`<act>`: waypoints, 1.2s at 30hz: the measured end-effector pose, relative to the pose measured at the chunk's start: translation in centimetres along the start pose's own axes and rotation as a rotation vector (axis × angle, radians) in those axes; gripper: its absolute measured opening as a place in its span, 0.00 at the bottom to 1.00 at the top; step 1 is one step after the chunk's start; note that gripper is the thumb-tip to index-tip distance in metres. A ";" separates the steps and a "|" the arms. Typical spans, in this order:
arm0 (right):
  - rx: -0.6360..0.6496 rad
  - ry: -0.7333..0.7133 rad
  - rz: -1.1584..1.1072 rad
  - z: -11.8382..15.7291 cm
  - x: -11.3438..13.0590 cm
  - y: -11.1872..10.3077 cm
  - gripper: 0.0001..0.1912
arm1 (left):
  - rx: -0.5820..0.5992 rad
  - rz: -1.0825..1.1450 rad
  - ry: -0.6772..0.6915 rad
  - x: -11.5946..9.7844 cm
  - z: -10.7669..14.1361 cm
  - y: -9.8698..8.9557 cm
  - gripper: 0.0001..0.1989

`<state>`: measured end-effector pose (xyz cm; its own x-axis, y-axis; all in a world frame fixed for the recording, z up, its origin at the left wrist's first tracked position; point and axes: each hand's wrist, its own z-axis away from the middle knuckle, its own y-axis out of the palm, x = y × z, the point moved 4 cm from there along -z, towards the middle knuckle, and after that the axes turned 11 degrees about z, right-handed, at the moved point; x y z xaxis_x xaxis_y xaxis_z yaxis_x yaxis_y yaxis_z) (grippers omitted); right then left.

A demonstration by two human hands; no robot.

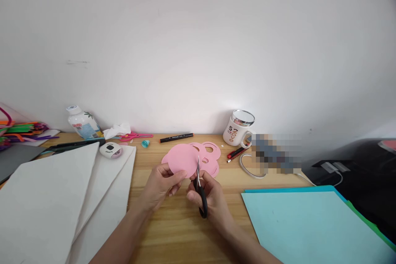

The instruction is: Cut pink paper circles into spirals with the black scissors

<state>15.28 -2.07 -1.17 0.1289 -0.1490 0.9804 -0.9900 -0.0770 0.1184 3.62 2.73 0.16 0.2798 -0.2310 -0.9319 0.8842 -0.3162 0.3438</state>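
Observation:
A round pink paper piece is pinched at its lower edge by my left hand, thumb on top. My right hand is closed on black-handled scissors, whose blades point up at the right edge of the round paper. Whether the blades are parted is hard to tell. Behind the round piece, a pink flower-shaped paper with cut-out openings lies on the wooden table.
White boards lie at left, with a white tape dispenser. Along the wall stand a bottle, pink scissors, a black marker and a mug. Light blue sheets lie at right.

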 end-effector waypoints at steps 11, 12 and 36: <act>-0.021 0.056 0.021 0.1 -0.3 -0.1 0.20 | -0.019 0.017 0.005 -0.3 0.0 0.0 0.15; -0.023 0.060 0.029 0.1 -0.3 -0.1 0.20 | -0.021 0.020 0.006 -0.4 0.0 0.0 0.15; 0.006 0.151 0.051 0.5 -1.3 0.2 0.20 | -0.051 0.047 -0.018 -0.4 0.1 0.1 0.16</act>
<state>14.89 -2.42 -2.53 0.0674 -0.0027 0.9977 -0.9946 -0.0791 0.0670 3.54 2.73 0.52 0.3148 -0.2608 -0.9126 0.8882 -0.2579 0.3801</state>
